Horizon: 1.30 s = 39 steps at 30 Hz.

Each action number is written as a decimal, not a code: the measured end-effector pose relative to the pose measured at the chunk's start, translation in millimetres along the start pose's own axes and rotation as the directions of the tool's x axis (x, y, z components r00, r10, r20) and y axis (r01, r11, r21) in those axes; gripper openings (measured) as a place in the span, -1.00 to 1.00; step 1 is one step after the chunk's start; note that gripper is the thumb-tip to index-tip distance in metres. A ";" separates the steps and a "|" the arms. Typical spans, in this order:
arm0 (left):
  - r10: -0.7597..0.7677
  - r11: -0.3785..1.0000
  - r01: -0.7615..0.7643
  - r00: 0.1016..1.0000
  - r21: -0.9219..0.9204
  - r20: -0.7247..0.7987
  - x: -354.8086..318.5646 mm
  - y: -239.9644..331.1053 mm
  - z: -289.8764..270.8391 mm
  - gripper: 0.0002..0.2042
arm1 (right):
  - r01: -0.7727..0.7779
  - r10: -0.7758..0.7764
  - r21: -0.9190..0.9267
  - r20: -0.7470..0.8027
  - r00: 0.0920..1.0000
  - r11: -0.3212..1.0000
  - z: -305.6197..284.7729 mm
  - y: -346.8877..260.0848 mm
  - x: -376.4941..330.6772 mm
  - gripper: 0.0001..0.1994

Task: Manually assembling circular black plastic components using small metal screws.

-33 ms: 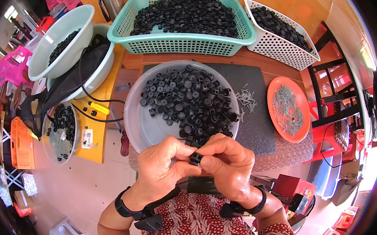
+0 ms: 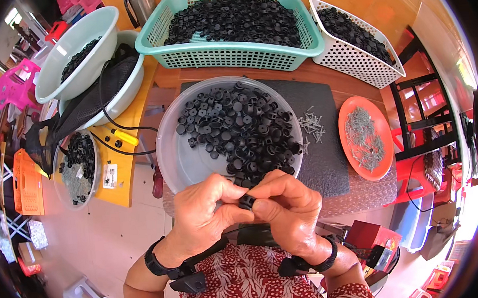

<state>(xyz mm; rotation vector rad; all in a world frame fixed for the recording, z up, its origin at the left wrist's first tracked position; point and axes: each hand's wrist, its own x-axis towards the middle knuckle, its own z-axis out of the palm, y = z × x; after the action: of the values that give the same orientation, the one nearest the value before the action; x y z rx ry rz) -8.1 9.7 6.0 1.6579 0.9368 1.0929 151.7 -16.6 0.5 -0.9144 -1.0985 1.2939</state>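
Observation:
Between my two hands, over the near rim of a round translucent tub, is a small black round plastic part (image 2: pixel 246 201). My left hand (image 2: pixel 207 206) pinches it from the left with thumb and forefinger. From the other side, the thumb and forefinger of my right hand (image 2: pixel 288 206) press on the same part, so its shape is partly hidden by fingertips. The translucent tub (image 2: pixel 187 166) holds a heap of loose black caps (image 2: pixel 239 116), piled mostly toward its far and right sides.
Small metal pins (image 2: pixel 312 126) lie on a dark foam mat (image 2: pixel 321 168), with more on an orange plate (image 2: pixel 381 118). Behind stand a green basket (image 2: pixel 233 59) and a white basket (image 2: pixel 355 63) of black parts. Pale basins (image 2: pixel 111 19), a yellow-handled tool (image 2: pixel 126 136) and a small tub (image 2: pixel 61 189) sit left.

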 end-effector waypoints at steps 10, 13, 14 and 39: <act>0.152 0.973 -0.148 0.988 0.177 -0.008 8.6 -7.6 3.3 -0.70 | 0.001 -0.001 -0.042 -0.004 1.000 0.999 -4.4 3.0 1.6 -0.81; 0.102 0.971 -0.094 0.995 0.218 -0.024 10.1 -0.9 5.3 -0.75 | 0.082 -0.075 -0.078 0.089 0.993 0.994 -11.8 -0.3 6.9 -0.83; 0.110 0.974 -0.102 0.994 0.203 -0.025 11.7 1.1 7.7 -0.76 | 0.071 -0.064 -0.065 0.113 0.992 0.995 -16.7 -3.4 7.6 -0.80; -0.056 0.893 0.016 0.996 0.450 0.076 8.0 -3.1 -21.5 -0.81 | 0.095 -0.492 -0.934 -0.094 0.866 0.345 -199.9 -76.3 164.1 -0.74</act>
<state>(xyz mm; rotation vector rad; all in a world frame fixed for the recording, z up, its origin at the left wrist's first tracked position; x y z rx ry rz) -26.2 23.8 9.2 2.0331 1.2239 0.8056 356.8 154.0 39.3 -1.5849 -1.5960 0.0276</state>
